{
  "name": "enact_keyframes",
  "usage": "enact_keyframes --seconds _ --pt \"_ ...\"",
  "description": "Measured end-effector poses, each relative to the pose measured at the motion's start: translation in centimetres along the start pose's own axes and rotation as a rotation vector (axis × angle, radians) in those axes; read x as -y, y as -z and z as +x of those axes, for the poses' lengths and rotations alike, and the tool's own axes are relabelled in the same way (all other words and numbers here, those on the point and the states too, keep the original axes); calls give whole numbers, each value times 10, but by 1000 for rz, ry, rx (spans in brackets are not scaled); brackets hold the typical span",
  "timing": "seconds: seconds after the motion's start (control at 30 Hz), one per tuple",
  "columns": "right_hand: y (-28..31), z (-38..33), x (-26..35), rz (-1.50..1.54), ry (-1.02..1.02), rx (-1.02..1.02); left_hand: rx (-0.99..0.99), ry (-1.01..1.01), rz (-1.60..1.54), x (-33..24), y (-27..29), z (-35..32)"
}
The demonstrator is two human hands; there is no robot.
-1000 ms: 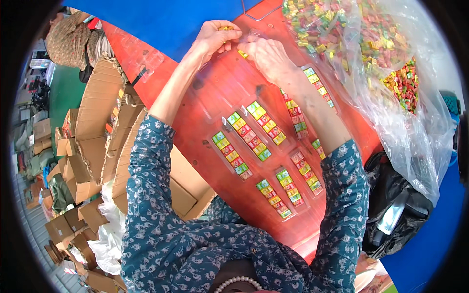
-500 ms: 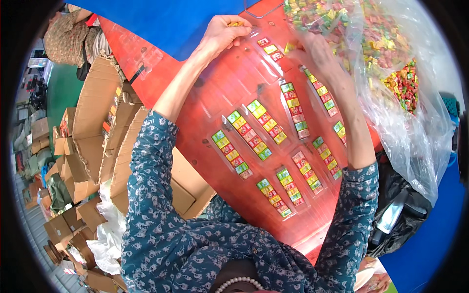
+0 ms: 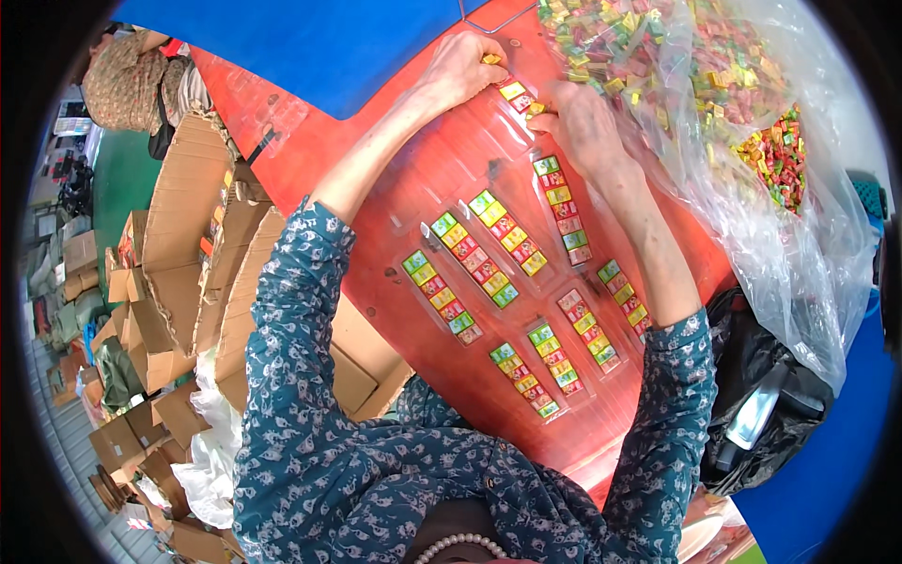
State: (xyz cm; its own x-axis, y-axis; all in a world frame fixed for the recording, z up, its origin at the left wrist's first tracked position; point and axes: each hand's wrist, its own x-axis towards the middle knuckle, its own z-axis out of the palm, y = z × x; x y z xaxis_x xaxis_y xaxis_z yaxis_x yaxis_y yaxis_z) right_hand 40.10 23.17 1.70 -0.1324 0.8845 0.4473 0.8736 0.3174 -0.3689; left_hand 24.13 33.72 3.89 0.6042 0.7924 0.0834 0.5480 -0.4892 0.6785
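Observation:
My left hand (image 3: 460, 70) is closed over the far end of a clear plastic tray, with a small yellow wrapped candy (image 3: 490, 59) between thumb and fingers. Close by, my right hand (image 3: 584, 124) pinches another yellow wrapped candy (image 3: 539, 110) at the lower end of a short row of candies (image 3: 516, 95). Below the hands, filled rows of green, yellow and red candies lie in clear tray slots, such as a long row (image 3: 562, 209) and a middle row (image 3: 474, 259). Several shorter rows (image 3: 524, 380) lie nearer to me. My right forearm covers part of the trays.
A large clear plastic bag (image 3: 752, 240) of loose candies spreads over the far right of the red table (image 3: 404, 352). A blue surface (image 3: 310, 47) borders the far left. Cardboard boxes (image 3: 183, 244) stand at my left, and a black bag (image 3: 780, 442) hangs at the right.
My right hand has come left and down from the loose candies to the tray row, bringing a yellow candy. My left hand has shifted slightly right over the tray's end.

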Motion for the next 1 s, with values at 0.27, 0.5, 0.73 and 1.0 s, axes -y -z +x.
enact_keyframes --seconds 0.27,0.5,0.73,1.0 --pt "0 3 9 166 -343 50 10 -50 -8 10 -6 7" --pt "2 1 10 174 -353 38 21 -27 1 3 -6 8" --pt "31 13 -3 853 -806 143 127 252 -555 -1 11 12" --pt "42 16 -10 1199 -849 79 232 495 -1262 4 22 19"
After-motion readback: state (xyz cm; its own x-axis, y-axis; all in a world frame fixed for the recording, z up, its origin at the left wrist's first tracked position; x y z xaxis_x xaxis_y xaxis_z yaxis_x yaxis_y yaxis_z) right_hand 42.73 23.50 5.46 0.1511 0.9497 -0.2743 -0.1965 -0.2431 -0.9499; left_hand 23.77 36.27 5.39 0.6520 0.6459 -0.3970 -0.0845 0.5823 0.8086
